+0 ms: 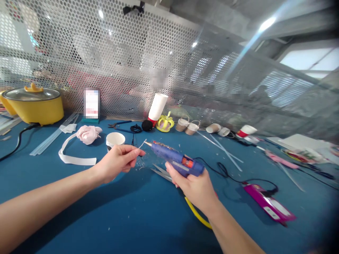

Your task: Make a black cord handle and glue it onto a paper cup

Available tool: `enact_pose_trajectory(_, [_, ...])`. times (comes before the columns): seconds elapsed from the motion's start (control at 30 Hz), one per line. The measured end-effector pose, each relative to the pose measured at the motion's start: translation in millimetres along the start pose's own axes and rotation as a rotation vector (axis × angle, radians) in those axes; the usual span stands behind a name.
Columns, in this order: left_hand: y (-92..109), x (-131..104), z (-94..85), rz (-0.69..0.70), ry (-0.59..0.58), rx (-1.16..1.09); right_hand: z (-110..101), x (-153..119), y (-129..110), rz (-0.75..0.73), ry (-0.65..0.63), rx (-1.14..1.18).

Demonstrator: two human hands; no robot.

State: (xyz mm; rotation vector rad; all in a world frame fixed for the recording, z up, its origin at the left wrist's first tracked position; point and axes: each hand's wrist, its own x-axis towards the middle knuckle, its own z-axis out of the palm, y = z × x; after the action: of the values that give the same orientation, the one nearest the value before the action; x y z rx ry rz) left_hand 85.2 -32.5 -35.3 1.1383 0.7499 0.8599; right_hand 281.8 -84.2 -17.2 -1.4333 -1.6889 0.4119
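My right hand (194,187) grips a blue glue gun (174,158), its metal nozzle pointing left. My left hand (120,158) pinches a small thin piece at the nozzle tip; the piece is too small to tell what it is. Both hands hover over the blue table (106,218). Scissors (161,172) lie under the gun. A yellow cord (197,213) runs below my right wrist. A white paper cup (115,139) stands just behind my left hand.
A pink fabric flower (87,134) with white ribbon (75,158) lies at left, a yellow cooking pot (33,104) far left. Glue sticks (53,135), pliers (119,124), stacked cups (157,107), a small crown (164,123), a magenta device (268,203) and a perforated wall (132,63) surround the space.
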Motion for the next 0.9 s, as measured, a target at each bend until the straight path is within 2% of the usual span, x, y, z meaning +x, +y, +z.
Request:
enact_pose_trajectory(0.5, [-0.5,0.3,0.0,0.006,-0.007,-0.02,-0.7,-1.3,4.9,-0.074,-0.036,-0.105])
enact_pose_trajectory(0.9, [-0.6,0.8,1.4,-0.001,-0.002,-0.028,-0.8,-1.6,7.8,-0.072,-0.036,-0.125])
